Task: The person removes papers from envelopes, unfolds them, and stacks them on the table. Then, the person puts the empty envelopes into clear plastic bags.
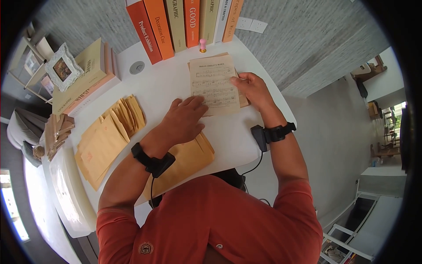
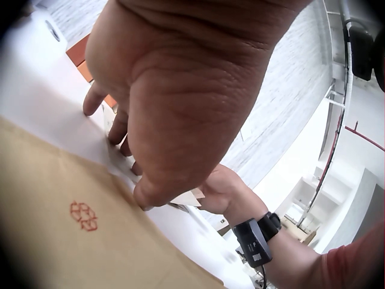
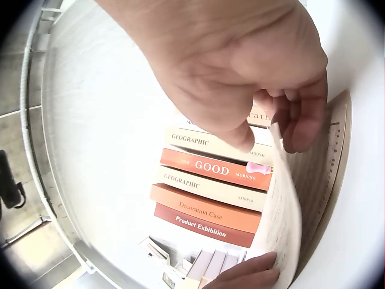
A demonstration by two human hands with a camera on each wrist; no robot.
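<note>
A yellowed sheet of printed music (image 1: 214, 81) lies on top of a small pile of similar papers on the white table. My right hand (image 1: 255, 91) pinches its right edge between thumb and fingers. In the right wrist view that edge of the sheet (image 3: 284, 201) curves up, apart from the papers (image 3: 329, 171) under it. The outstretched fingers of my left hand (image 1: 182, 118) rest on the sheet's lower left part. Below that palm lies a brown paper envelope (image 1: 187, 160), with a red recycling mark showing in the left wrist view.
Several upright books (image 1: 176, 28) line the back of the table, with a pink-handled stamp (image 1: 202, 45) before them. More brown envelopes (image 1: 103, 143) lie at left. Beyond are stacked books (image 1: 90, 70), a white picture frame (image 1: 63, 68) and a clear plastic pack (image 1: 70, 193).
</note>
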